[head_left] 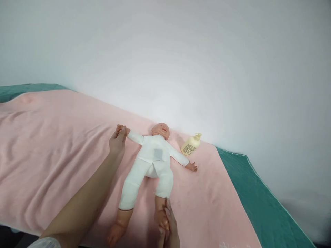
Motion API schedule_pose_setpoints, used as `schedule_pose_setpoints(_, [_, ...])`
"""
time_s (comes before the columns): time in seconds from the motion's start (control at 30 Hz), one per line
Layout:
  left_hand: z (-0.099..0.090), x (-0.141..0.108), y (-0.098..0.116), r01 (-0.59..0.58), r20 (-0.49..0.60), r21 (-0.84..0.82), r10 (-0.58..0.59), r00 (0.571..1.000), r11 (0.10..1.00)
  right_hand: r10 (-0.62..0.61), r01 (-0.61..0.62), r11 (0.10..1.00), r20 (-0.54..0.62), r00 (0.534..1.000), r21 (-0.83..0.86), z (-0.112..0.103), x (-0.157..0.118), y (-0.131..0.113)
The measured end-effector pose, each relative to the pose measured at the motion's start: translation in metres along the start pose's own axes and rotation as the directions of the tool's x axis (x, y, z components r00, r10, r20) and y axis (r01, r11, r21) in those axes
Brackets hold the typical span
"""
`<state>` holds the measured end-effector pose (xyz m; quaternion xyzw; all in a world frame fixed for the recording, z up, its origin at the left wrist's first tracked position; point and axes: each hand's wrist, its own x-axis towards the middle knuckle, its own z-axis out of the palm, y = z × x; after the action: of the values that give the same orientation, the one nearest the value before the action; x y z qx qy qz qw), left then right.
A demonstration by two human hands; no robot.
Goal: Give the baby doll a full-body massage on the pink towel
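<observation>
A baby doll [151, 151] in a white cloth suit lies on its back on a pink blanket [64, 144], arms spread and head toward the wall. My left hand [118, 141] is closed around the doll's hand on the left side, with that arm stretched outward. Near the bottom edge, my right hand [170, 225] grips the doll's foot on the right side. The doll's other foot [120, 225] lies free on the blanket, and its other hand [191, 167] rests with fingers spread.
A pale yellow pump bottle [190, 144] stands on the blanket beside the doll's right-side arm. Green cloth [254, 189] shows beyond the blanket at the right and far left. A plain white wall [165, 62] rises directly behind.
</observation>
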<state>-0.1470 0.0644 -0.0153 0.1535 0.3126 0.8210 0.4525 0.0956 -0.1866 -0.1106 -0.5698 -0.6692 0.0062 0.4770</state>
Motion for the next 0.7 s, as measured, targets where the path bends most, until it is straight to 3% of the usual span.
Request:
schedule_pose_setpoints(0.1, [0.014,-0.018,0.005,-0.118,0.172,0.119,0.096,0.98,0.986,0.032,-0.032,0.999,-0.039,0.999,-0.005,-0.004,0.021,-0.005])
schedule_pose_setpoints(0.2, [0.019,-0.035,0.007,-0.271,0.44,0.303,0.118,0.89,0.914,0.017,-0.012,0.999,-0.109,0.994,0.044,-0.004,0.053,-0.013])
schedule_pose_setpoints(0.27, [0.02,-0.044,0.005,-0.384,0.604,0.375,0.092,0.792,0.844,-0.013,0.025,0.994,-0.111,0.994,0.11,-0.003,0.077,-0.022])
schedule_pose_setpoints(0.37, [0.02,-0.052,0.002,-0.557,0.81,0.38,0.025,0.586,0.738,0.024,-0.026,0.987,0.01,1.0,0.161,-0.003,0.106,-0.034])
schedule_pose_setpoints(0.43, [0.021,-0.055,0.001,-0.626,0.884,0.355,-0.032,0.467,0.694,0.051,-0.058,0.983,0.043,0.998,0.176,-0.003,0.118,-0.04])
schedule_pose_setpoints(0.5, [0.022,-0.057,0.0,-0.67,0.917,0.347,-0.086,0.39,0.656,0.069,-0.077,0.979,0.048,0.996,0.188,-0.002,0.125,-0.042])
schedule_pose_setpoints(0.6, [0.022,-0.057,0.0,-0.712,0.935,0.328,-0.107,0.337,0.621,0.08,-0.089,0.977,0.049,0.996,0.196,0.0,0.128,-0.042])
schedule_pose_setpoints(0.7, [0.022,-0.057,-0.001,-0.683,0.929,0.327,-0.088,0.36,0.654,0.081,-0.092,0.974,0.06,0.995,0.205,0.001,0.124,-0.04])
